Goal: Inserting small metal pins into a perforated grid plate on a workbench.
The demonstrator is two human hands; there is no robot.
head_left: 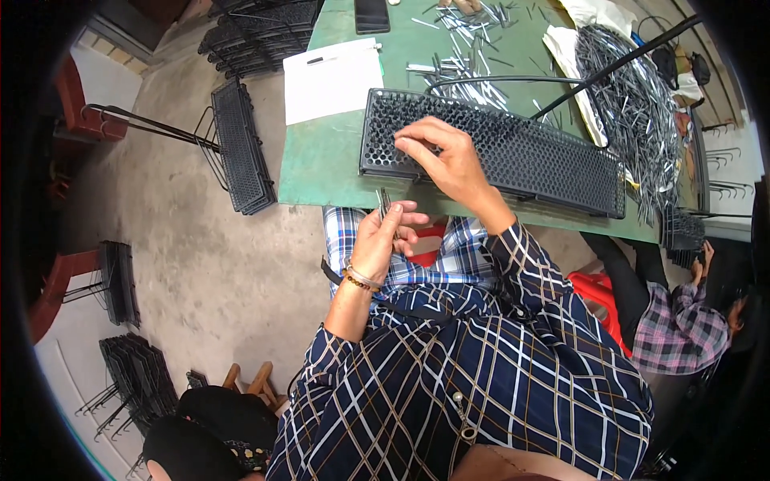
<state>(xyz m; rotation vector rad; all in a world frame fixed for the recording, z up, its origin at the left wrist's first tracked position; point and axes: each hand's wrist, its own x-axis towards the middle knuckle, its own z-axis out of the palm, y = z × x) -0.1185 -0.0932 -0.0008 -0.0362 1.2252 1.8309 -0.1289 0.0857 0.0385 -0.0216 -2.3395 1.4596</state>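
My left hand point(375, 243) is closed round a small bundle of thin metal strips point(383, 196), their ends poking up just below the table edge. My right hand point(455, 166) is over the left part of a long black rack point(545, 164) full of small round holes. Its thumb and fingertips are drawn together close above the holes; whatever they may pinch is too small to make out. The rack lies along the near side of the green table point(321, 164), with a black rod handle point(513, 78) rising behind it.
Loose metal strips point(461, 64) are scattered beyond the rack, and a white sack point(565, 56) at right overflows with more. Paper with a pen point(322, 60) and a phone point(372, 14) lie at left. More racks point(241, 148) stand on the floor. Another person point(682, 329) sits at right.
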